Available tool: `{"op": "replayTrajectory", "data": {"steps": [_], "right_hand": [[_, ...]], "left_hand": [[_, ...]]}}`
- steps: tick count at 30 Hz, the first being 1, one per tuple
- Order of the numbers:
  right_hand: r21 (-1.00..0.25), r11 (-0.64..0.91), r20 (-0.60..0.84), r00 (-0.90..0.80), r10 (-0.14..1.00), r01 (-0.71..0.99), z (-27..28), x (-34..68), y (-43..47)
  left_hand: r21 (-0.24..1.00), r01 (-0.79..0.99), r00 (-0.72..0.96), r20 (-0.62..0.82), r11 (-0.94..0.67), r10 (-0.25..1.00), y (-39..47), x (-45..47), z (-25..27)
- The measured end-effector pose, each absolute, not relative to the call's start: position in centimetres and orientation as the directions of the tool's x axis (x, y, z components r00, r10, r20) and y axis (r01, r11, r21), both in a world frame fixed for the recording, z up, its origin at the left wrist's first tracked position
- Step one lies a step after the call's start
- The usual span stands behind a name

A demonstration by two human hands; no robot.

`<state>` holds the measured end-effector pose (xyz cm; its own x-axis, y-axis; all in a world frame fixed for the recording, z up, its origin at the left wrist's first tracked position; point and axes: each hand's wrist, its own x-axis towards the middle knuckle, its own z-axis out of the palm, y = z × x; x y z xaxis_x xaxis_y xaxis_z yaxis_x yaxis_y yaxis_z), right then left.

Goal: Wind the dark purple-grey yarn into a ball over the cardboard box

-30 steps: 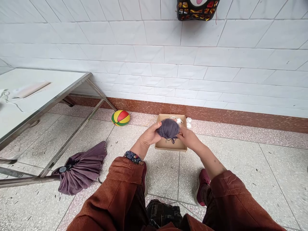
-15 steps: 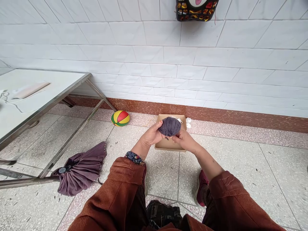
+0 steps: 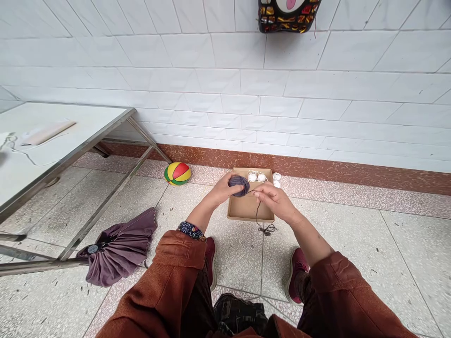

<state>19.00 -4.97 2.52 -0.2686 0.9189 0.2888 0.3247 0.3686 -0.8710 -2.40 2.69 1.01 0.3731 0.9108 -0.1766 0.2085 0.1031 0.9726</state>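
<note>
A ball of dark grey-purple yarn (image 3: 239, 186) sits in my left hand (image 3: 222, 188), the fingers wrapped round it. My right hand (image 3: 273, 199), to the right of the ball, pinches the yarn strand (image 3: 257, 213) running from it. Below the right fingers the strand hangs down and ends in a small tangled clump (image 3: 268, 229). Both hands are above a shallow cardboard box (image 3: 250, 214). At the box's far side lie two small white yarn balls (image 3: 256, 177). More white balls (image 3: 276, 180) rest on the floor just right of the box.
A metal-framed table (image 3: 105, 123) stands at the left with a pale cloth item (image 3: 49, 133) on it. A colourful ball (image 3: 178, 173) lies near the wall. A purple folded bundle of fabric (image 3: 118, 253) is on the floor. A black basket (image 3: 289, 21) hangs on the tiled wall.
My left hand has turned the yarn ball and moved it left. My right hand has drawn a strand away to the right, and the tangled end now dangles. The white balls in the box are uncovered.
</note>
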Motion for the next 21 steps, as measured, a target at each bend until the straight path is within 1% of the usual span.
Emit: {"op": "replayTrajectory", "data": {"steps": [2,3,5,7,9,12,14,18,21], "right_hand": [[-0.898,0.308,0.278,-0.139,0.951,0.314,2.2,19.4,-4.6],[-0.911,0.269,0.258,-0.077,0.963,0.312,1.9,19.6,-4.4],[-0.932,0.186,0.199,0.01,0.98,0.311,1.2,19.7,-3.9],[-0.941,0.136,0.149,0.02,0.989,0.311,0.5,19.6,-3.7],[-0.941,0.122,0.12,-0.026,0.992,0.315,0.1,19.2,-3.7],[-0.934,0.091,0.058,-0.105,0.993,0.346,-0.3,18.6,-3.9],[-0.925,0.078,0.028,-0.137,0.99,0.372,-0.5,18.4,-4.0],[-0.914,0.099,0.038,-0.159,0.986,0.394,-0.9,18.6,-4.1],[-0.896,0.122,0.054,-0.169,0.984,0.427,-1.1,18.8,-4.2]], "left_hand": [[0.961,0.235,0.487,-0.248,0.148,0.837,2.0,-2.2,1.2],[0.959,0.214,0.543,-0.274,0.185,0.794,1.6,-2.0,1.4],[0.96,0.113,0.667,-0.264,0.256,0.696,0.9,-1.6,1.9],[0.93,-0.014,0.776,-0.221,0.366,0.591,0.3,-1.1,2.3],[0.878,-0.151,0.823,-0.142,0.453,0.55,0.0,-0.6,2.6],[0.801,-0.32,0.81,-0.045,0.505,0.585,0.1,-0.3,2.5],[0.777,-0.375,0.784,-0.026,0.506,0.621,0.3,-0.3,2.4],[0.783,-0.402,0.723,-0.046,0.474,0.69,0.6,-0.8,2.5],[0.813,-0.406,0.644,-0.069,0.417,0.762,0.7,-1.0,2.7]]}}
